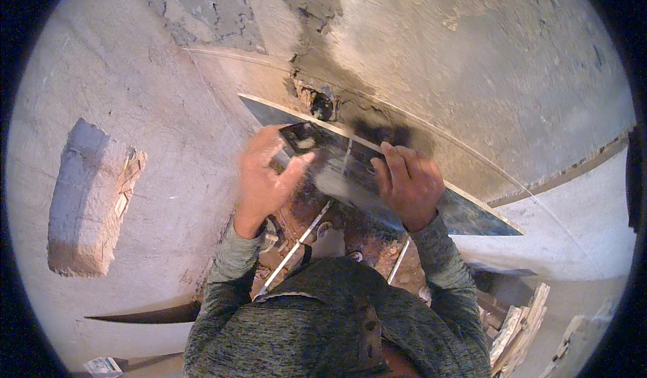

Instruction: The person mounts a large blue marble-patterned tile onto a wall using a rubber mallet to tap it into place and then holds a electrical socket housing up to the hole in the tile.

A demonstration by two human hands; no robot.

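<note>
A long, glossy dark tile [465, 215] with a pale edge stands close to the wall, directly in front of me. My left hand [263, 179] is curled at its left part, thumb and fingers around a dark squarish patch [301, 135]; I cannot make out whether this is a cutout or a separate piece. My right hand [412, 184] grips the tile right of the middle, fingertips at the upper edge. A thin pale line crosses the tile between my hands. Just beyond the upper edge, a rough dark hole [322, 105] shows in the wall.
Grey mortar [226, 14] covers part of the wall at the upper left. A recess [94, 199] is cut into the wall at left. White rods [296, 244] slant below the tile. Wooden strips [519, 331] lie at the lower right, and a dark pointed sheet [145, 314] at the lower left.
</note>
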